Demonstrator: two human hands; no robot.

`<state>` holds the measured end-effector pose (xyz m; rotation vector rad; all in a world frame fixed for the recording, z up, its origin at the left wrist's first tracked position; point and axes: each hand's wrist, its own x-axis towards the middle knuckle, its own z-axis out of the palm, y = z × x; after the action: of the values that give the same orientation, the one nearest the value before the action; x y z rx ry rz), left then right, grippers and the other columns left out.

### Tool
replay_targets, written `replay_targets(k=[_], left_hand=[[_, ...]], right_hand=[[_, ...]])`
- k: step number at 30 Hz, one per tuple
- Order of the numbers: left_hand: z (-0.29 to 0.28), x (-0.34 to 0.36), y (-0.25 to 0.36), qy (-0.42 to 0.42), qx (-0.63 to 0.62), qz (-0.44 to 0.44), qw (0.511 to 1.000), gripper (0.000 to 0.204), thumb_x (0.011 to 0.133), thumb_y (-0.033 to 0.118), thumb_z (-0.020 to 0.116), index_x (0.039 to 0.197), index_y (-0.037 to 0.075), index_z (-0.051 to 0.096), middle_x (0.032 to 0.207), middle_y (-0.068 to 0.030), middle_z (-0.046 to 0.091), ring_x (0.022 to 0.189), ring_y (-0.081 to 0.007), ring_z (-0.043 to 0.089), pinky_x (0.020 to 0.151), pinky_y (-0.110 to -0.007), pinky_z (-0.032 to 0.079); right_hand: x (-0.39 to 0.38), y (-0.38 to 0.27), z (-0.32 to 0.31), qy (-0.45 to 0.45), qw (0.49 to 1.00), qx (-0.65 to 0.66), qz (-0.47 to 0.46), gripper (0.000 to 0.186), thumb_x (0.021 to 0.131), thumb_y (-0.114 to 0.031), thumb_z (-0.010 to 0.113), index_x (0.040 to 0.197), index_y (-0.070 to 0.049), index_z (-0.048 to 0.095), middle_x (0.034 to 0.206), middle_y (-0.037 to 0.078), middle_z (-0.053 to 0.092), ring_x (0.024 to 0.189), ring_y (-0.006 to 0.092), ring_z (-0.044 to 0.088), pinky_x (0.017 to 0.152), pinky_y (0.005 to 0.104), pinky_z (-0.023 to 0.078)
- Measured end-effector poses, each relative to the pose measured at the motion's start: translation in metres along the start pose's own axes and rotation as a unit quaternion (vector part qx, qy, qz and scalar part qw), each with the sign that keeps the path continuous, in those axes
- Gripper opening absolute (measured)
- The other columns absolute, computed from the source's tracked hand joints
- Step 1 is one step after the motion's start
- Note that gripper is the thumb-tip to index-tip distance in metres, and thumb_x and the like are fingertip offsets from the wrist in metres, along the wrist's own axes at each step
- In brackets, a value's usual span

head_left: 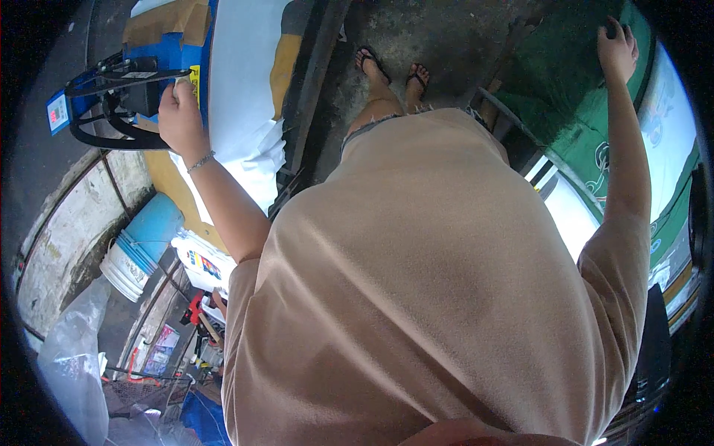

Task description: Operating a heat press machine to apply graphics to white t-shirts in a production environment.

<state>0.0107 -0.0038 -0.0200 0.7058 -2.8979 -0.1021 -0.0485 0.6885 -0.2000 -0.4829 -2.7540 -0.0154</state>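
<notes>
The left hand point(181, 119) wraps curled fingers around the black handle point(145, 141) of the heat press point(141, 97) at left; the right hand point(619, 56), fingers half-bent, contents unclear, is near green printed cloth point(569, 123)

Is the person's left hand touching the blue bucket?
Apart: in the head view, a plain gap separates the left hand, up at the black handle, from the blue bucket.

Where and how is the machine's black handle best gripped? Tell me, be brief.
Probably grip the black handle at its right-hand end, where the left hand is closed, coming from the picture's right: its curved bars reach that way, away from the display box.
</notes>
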Motion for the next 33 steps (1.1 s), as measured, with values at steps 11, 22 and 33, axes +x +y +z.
replay_targets(k=[11, 22, 33], left_hand=[[0.006, 0.006, -0.009, -0.016, 0.007, -0.008, 1.0, 0.05, 0.081, 0.047, 0.042, 0.104, 0.009, 0.065, 0.093, -0.0178, 0.065, 0.087, -0.0371, 0.061, 0.075, -0.043, 0.047], [-0.006, -0.001, -0.002, -0.002, 0.034, -0.004, 0.999, 0.054, 0.083, 0.05, 0.045, 0.108, 0.006, 0.063, 0.099, -0.0209, 0.063, 0.093, -0.0381, 0.06, 0.079, -0.044, 0.046], [-0.012, -0.003, 0.002, 0.033, 0.026, 0.041, 0.998, 0.045, 0.085, 0.043, 0.046, 0.102, 0.005, 0.063, 0.088, -0.0243, 0.062, 0.081, -0.0402, 0.06, 0.071, -0.048, 0.047]], right_hand=[[-0.001, -0.006, -0.003, 0.004, 1.0, -0.021, 0.006, 0.043, 0.083, -0.045, 0.049, 0.125, -0.037, 0.05, 0.143, 0.002, 0.035, 0.133, 0.0276, 0.027, 0.106, 0.0434, 0.029], [-0.004, -0.021, -0.018, -0.023, 0.999, -0.044, 0.007, 0.043, 0.081, -0.039, 0.053, 0.122, -0.025, 0.054, 0.14, 0.006, 0.038, 0.129, 0.0285, 0.034, 0.104, 0.0453, 0.031], [-0.008, -0.05, -0.061, -0.006, 0.996, 0.046, 0.073, 0.037, 0.078, -0.018, 0.055, 0.115, -0.016, 0.056, 0.14, 0.012, 0.036, 0.132, 0.0324, 0.028, 0.107, 0.0459, 0.026]])
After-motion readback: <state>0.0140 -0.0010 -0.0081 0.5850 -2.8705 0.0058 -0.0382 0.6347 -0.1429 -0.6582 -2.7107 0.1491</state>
